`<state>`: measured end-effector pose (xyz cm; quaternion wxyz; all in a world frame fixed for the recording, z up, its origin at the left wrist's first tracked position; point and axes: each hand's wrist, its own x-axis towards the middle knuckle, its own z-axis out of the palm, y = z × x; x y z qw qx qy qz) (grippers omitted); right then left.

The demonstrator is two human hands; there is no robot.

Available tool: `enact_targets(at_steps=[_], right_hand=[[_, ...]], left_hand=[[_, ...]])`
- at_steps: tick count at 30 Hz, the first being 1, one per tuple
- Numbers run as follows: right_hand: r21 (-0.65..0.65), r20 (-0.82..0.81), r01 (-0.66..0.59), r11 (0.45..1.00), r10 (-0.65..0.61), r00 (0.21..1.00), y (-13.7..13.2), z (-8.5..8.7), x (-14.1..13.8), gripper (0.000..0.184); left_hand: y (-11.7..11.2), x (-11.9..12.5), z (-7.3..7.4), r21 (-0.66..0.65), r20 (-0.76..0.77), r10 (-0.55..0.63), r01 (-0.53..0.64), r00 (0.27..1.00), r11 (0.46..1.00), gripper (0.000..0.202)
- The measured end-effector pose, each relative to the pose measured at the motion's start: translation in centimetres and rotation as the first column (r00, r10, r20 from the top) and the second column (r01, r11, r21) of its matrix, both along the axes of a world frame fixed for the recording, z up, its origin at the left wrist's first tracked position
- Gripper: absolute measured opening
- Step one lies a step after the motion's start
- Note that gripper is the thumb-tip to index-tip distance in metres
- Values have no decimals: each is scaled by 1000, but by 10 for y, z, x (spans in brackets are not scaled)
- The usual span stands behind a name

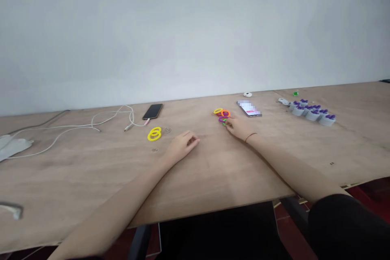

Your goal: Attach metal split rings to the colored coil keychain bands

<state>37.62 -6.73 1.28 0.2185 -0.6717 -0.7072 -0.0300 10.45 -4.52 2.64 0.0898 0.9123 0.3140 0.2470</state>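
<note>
My right hand reaches into a small cluster of spiral hair ties, its fingertips pinched at a green spiral hair tie. A purple spiral hair tie touches it. Just behind lie an orange one and a yellow one, with a reddish one partly hidden among them. Resting on the table, my left hand is loosely curled, thumb a little apart from the fingers, with nothing visible in it. Two overlapping yellow spiral hair ties and a small clear-brown coil lie beyond it to the left.
A dark phone is plugged into white cables at left. Another phone, lit, lies behind my right hand, near a round white object. Farther right are grey cups with purple tops and a small green item.
</note>
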Motion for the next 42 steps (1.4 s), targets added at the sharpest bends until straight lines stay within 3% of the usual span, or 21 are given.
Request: enact_targets(at_steps=[6, 9, 11, 13, 15, 17, 19, 23, 29, 37, 42], right_hand=[[58, -101, -64, 996, 70, 992, -5, 4, -6, 11], [98, -289, -145, 985, 168, 942, -11, 8, -19, 11], [79, -523, -220, 972, 228, 821, -16, 10, -31, 15], [20, -760, -297, 955, 208, 616, -22, 12, -46, 21], [9, -883, -384, 923, 188, 431, -28, 12, -58, 27], [29, -924, -454, 890, 197, 328, -32, 11, -67, 30], [47, -929, -494, 868, 220, 298, -34, 9, -71, 30], [73, -876, -520, 851, 303, 374, -37, 7, -73, 23], [184, -618, -458, 870, 465, 634, -44, 11, -75, 11], [257, -487, -484, 837, 545, 682, -49, 13, -77, 14], [236, -433, -471, 850, 526, 732, -49, 12, -77, 13]], left_hand=[[-3, 1, 5, -5, -31, -63, 63, 998, 998, 27], [-3, 1, 6, -12, -55, -85, 84, 995, 996, 28], [-3, 1, 5, -32, -64, -82, 80, 995, 996, 28], [-3, 1, 3, -58, -45, -68, 65, 997, 996, 31], [-4, 2, 1, -71, 8, -43, 43, 999, 996, 38], [-6, 4, -2, -99, 80, -18, 26, 997, 995, 45], [-8, 6, -4, -168, 132, -8, 30, 991, 985, 47], [-12, 11, -6, -338, 227, -19, 98, 974, 936, 42], [-21, 15, -2, -467, 326, 20, 143, 945, 873, 41], [-28, 18, 2, -534, 374, 114, 113, 920, 838, 36], [-30, 19, 5, -585, 381, 134, 126, 915, 801, 34]])
